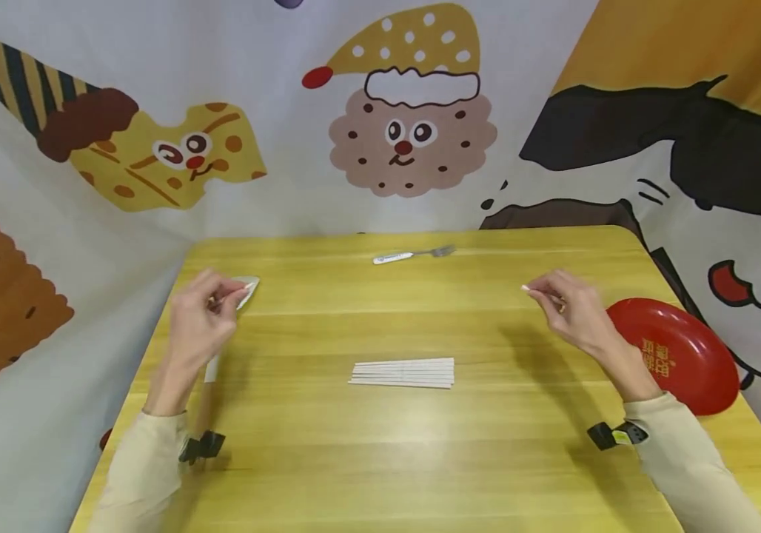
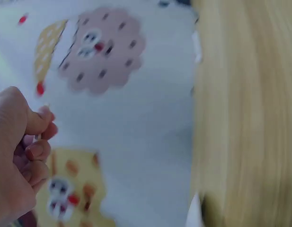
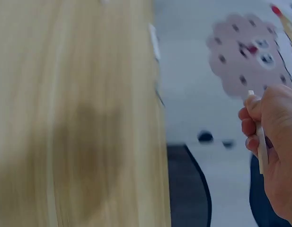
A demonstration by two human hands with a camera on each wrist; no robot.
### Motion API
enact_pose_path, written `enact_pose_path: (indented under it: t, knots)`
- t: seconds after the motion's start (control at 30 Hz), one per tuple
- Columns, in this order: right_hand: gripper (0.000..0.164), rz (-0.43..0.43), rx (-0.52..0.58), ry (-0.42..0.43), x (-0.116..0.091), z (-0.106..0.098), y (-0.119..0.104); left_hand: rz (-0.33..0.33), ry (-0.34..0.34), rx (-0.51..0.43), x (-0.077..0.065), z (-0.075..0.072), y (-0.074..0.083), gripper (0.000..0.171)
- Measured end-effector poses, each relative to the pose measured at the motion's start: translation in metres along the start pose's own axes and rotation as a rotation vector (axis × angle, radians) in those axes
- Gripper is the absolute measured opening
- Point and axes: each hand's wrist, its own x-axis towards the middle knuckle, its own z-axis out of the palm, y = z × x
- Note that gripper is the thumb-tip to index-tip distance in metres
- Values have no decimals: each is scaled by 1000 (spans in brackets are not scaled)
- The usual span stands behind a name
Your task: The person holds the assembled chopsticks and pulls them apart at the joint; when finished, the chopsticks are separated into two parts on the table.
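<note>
Both hands are raised above the table, well apart. My left hand [image 1: 200, 314] pinches a short off-white stick [image 2: 47, 105] between thumb and forefinger; only its tip and a bit below show. On the right, my right hand [image 1: 570, 307] pinches a similar short off-white stick [image 3: 262, 151], which runs down along the curled fingers. Between the hands, nearer the front, a row of thin white sticks [image 1: 402, 372] lies side by side on the table. Beneath the left hand lies a long utensil with a pale pointed head [image 1: 252, 285], partly hidden by the hand.
A fork [image 1: 414, 255] with a white handle lies near the back edge of the wooden table [image 1: 387, 459]. The red plate [image 1: 694, 363] with gold lettering sits at the right edge, partly behind the right forearm. Behind the table hangs a cartoon-printed cloth [image 1: 287, 148].
</note>
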Motion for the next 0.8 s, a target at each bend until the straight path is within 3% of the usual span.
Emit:
enact_pose_path:
  t: [0.13,0.27,0.43,0.63,0.8]
  knots:
    - [11,-111,64,-53,6,17,2,48,-185,-17,8,23,2,3]
    - [24,-118,87,-34,15,27,0,3,-297,-19,13,39,4,6]
    - [30,-84,77,-71,27,28,8,-49,-457,30,25,54,-3,9]
    - [23,-23,21,-137,43,36,17,-51,-557,48,36,77,-8,11]
    - [19,27,-1,-179,56,47,21,-26,-562,62,46,99,-7,8]
